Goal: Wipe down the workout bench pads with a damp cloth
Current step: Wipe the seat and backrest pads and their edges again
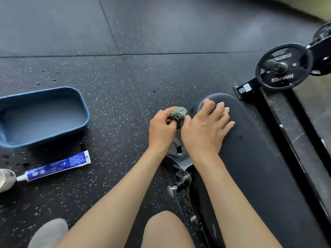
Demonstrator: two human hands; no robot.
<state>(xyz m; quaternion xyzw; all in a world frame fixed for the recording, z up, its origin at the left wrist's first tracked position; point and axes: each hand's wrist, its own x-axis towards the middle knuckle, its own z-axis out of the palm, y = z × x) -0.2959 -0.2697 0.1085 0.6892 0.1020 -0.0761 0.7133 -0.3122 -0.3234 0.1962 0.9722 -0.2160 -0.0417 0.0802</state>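
Black bench pad (254, 158) ran away from the person. Blue basin (86, 111) sat well left of it. Right hand (206, 129) lay on the pad's far end, fingers spread. Left hand (162, 129) gripped a bunched cloth (178, 112) beside that end.

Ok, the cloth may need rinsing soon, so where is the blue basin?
Head view: the blue basin sits on the floor at far left, just beyond the blue tube, well left of the bench pad.
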